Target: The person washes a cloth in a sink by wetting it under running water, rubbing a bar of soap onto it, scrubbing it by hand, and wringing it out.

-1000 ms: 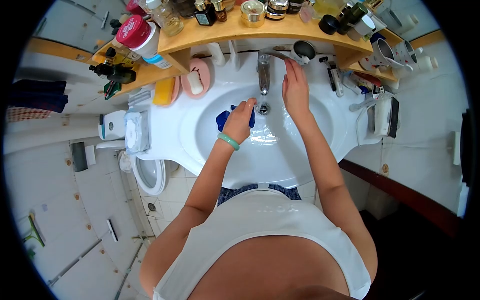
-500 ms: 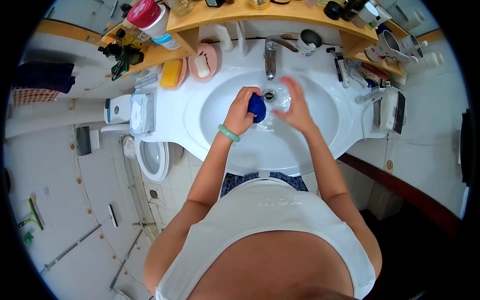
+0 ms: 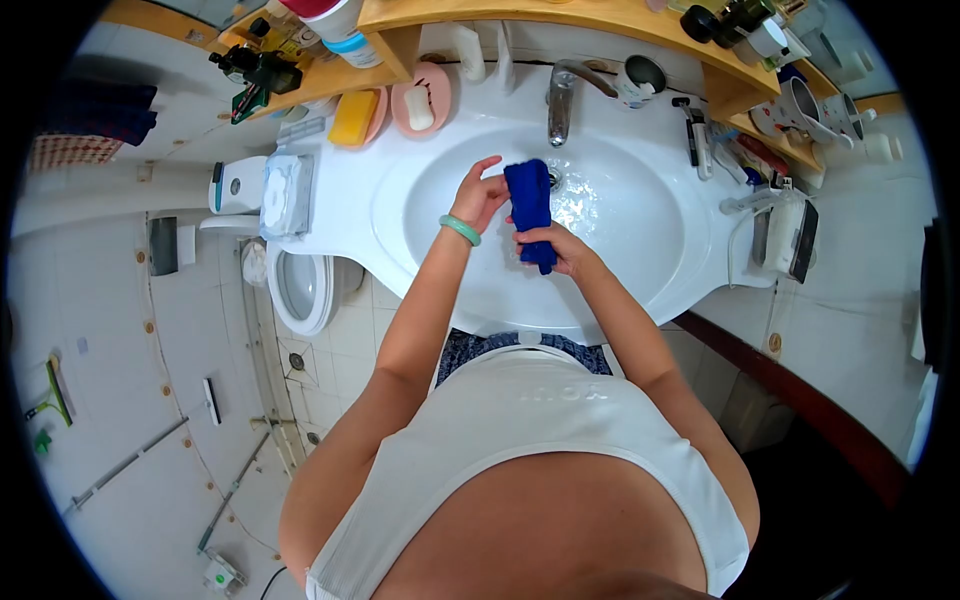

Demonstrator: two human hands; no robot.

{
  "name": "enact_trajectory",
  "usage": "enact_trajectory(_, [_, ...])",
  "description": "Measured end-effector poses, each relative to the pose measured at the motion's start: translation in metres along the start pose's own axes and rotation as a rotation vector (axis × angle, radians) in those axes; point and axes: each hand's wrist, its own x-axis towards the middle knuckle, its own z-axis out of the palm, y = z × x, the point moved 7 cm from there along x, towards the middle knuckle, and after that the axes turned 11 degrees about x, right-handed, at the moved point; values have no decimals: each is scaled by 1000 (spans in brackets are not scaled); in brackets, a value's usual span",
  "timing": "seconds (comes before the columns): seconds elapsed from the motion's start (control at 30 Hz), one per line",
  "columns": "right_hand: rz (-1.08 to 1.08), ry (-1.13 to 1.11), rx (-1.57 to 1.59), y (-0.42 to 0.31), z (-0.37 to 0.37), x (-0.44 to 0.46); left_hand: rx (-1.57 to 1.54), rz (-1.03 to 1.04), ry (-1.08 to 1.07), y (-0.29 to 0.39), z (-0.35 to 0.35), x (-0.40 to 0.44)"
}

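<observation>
A dark blue cloth [image 3: 530, 195] hangs stretched out lengthwise over the sink basin, bunched at its lower end. My right hand [image 3: 562, 247] is closed around that lower end. Just left of the cloth, my left hand [image 3: 482, 196] has its fingers apart, with a green bangle [image 3: 460, 229] on the wrist; whether a fingertip touches the cloth I cannot tell. Beneath is the white sink [image 3: 640, 250], where rippling water [image 3: 582, 205] glints near the drain. The chrome tap [image 3: 559, 115] stands behind the cloth.
On the left of the counter are a yellow soap bar [image 3: 353, 118] and a white soap bar [image 3: 418, 107] in pink dishes. A patterned cup [image 3: 638, 82] stands right of the tap, with razors [image 3: 697, 140] farther right. A wooden shelf [image 3: 560, 14] overhangs the back.
The blue cloth was a balled lump in my left hand; now it is lengthened out and my right hand grips it. My left hand has let go and opened.
</observation>
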Motion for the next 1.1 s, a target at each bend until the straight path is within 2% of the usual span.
enact_trajectory(0.03, [5, -1, -2, 1, -5, 4, 306, -87, 61, -8, -14, 1])
enact_trajectory(0.07, [125, -130, 325, 10, -5, 8, 565, -17, -12, -16, -27, 4])
enact_trajectory(0.1, [246, -257, 654, 14, 1, 9, 562, -17, -7, -25, -33, 1])
enact_trajectory(0.17, [251, -212, 728, 14, 8, 6, 1394, 624, 41, -7, -13, -25])
enact_trajectory(0.23, [297, -312, 906, 14, 20, 1, 1400, 595, 68, -21, 0, -36])
enact_trajectory(0.27, [296, -311, 908, 16, 23, -2, 1371, 731, 105, -23, 10, -45])
enact_trajectory(0.33, [402, -471, 1036, 17, 45, -15, 1284, 978, 160, -14, 30, -59])
enact_trajectory(0.37, [398, -468, 1046, 19, 49, -18, 1284, 970, 151, -19, 21, -50])
enact_trajectory(0.43, [473, -553, 1047, 23, 59, -29, 1354, 928, -19, -24, 16, -25])
enact_trajectory(0.47, [473, -531, 1000, 26, 55, -30, 1470, 1108, 3, -15, 27, -31])
enact_trajectory(0.5, [469, -529, 1006, 25, 49, -31, 1468, 1104, -4, -2, 34, -34])
enact_trajectory(0.57, [484, -335, 711, 32, 21, -27, 1678, 1079, -174, 5, 43, -33])
enact_trajectory(0.6, [501, -253, 532, 34, 7, -23, 1775, 1141, -245, 4, 46, -32])
enact_trajectory(0.63, [459, -87, 219, 33, -15, -17, 1776, 1139, -251, 5, 48, -33])
enact_trajectory(0.7, [375, 90, -425, 24, -42, -5, 2247, 736, -508, -24, 45, -19])
enact_trajectory(0.73, [330, 198, -744, 12, -49, -1, 2304, 624, -595, -30, 45, -17])
enact_trajectory(0.77, [330, 200, -743, 14, -51, 4, 2303, 625, -597, -34, 45, -12])
enact_trajectory(0.83, [-87, 315, -1395, -9, -50, 17, 2361, 427, -638, -52, 34, 1])
enact_trajectory(0.87, [-136, 423, -1599, -11, -52, 19, 2360, 432, -643, -54, 34, 3])
enact_trajectory(0.9, [-137, 427, -1599, -11, -51, 20, 2338, 336, -635, -55, 31, 6])
enact_trajectory(0.93, [-173, 448, -1727, -14, -48, 20, 2314, 239, -624, -56, 27, 8])
enact_trajectory(0.97, [-209, 467, -1854, -15, -44, 20, 2315, 241, -623, -58, 25, 10])
enact_trajectory(1.03, [-266, 448, -1919, -11, -43, 20, 2175, 57, -619, -72, 10, 19])
enact_trajectory(1.07, [-322, 429, -1983, -8, -41, 20, 2175, 57, -619, -79, 3, 25])
enact_trajectory(1.1, [-322, 429, -1983, -4, -42, 21, 2048, -129, -717, -93, -6, 27])
